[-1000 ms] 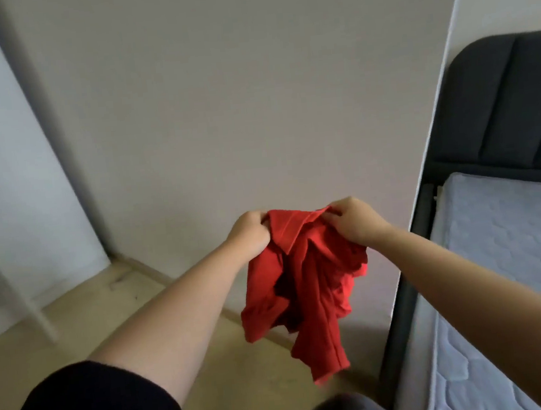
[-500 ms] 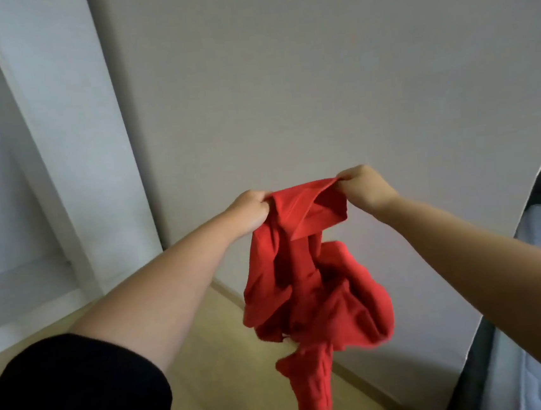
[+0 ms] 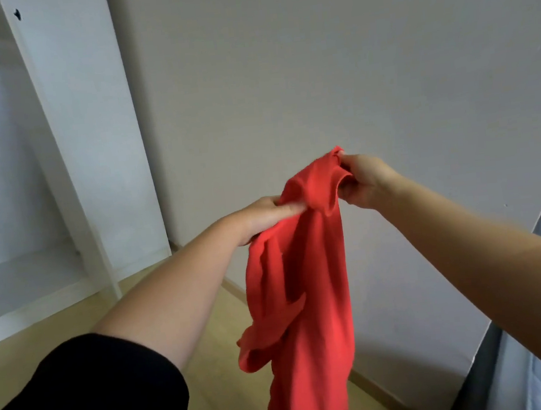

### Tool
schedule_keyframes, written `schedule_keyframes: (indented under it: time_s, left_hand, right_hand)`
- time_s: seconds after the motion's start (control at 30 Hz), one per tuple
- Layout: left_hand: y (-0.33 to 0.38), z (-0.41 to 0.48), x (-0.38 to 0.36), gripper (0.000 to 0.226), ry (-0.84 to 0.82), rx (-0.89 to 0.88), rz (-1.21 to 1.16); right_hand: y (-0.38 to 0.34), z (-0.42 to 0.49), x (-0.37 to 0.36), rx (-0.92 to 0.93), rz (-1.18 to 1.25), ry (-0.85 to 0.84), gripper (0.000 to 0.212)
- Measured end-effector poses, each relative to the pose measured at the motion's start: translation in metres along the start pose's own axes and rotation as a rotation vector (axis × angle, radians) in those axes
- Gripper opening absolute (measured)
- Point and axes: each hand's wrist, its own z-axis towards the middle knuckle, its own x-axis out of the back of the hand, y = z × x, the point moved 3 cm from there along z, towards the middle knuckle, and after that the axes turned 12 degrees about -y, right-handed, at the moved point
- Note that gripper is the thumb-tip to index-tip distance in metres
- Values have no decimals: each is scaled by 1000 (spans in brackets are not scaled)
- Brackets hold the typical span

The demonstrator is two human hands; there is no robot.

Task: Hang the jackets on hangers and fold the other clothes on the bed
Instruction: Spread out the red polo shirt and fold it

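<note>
A soft, crumpled red garment [image 3: 303,284] hangs limp at centre, trailing toward 6 o'clock. The left hand [image 3: 260,217] pinches its upper fold from 9 o'clock. The right hand [image 3: 364,179] grips the bunched top edge at 1 o'clock.

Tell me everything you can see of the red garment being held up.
The red garment is plain bright red, soft, thin-looking cloth with no print visible. It is held in mid-air by its top edge: the left hand pinches one side, the right hand grips the other, slightly higher, and the edge sags between them. The rest hangs down bunched and creased before the pale wall, above the wooden floor, its bottom cut off by the frame. Its type cannot be told.
</note>
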Motion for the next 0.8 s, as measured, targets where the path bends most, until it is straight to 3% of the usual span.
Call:
schedule_keyframes:
  time_s: [0.03, 0.1, 0.13, 0.27, 0.37, 0.47, 0.53, 0.63, 0.7, 0.73, 0.8]
  left_hand:
    - [-5, -1, -1, 5, -29, 48, 126]
    - [-23, -2, -5, 18, -28, 187, 403]
    - [-34, -3, -7, 19, -7, 236, 416]
    - [-75, -6, -5, 9, 76, 230, -60]
    - [-70, -2, 3, 11, 187, 103, -376]
    - [-41, 5, 0, 17, 173, 16, -459]
    - [-18, 7, -7, 19, 130, 5, -341]
    - [6, 10, -17, 16, 71, -32, -195]
    - [16, 12, -23, 14, -2, -64, -160]
    - [19, 12, -26, 14, -29, -73, -136]
    - [21, 12, -25, 15, -1, -81, -60]
  right_hand:
    - [-2, 0, -2, 19, 43, 2, 27]
    - [-6, -2, -5, 47, 98, 1, 28]
    - [-8, -3, -6, 59, 107, -1, 28]
    - [-8, -5, 0, 65, -21, 8, 25]
    - [-5, -6, 15, 1, -398, 131, 25]
    - [-1, -5, 29, -69, -833, 164, 21]
    - [4, -5, 35, -30, -976, 78, 35]
    - [18, -12, 33, -29, -944, -259, 64]
    - [32, -17, 27, -108, -950, -508, 60]
    - [38, -18, 27, -132, -970, -552, 50]
    - [45, -17, 30, -120, -942, -488, 34]
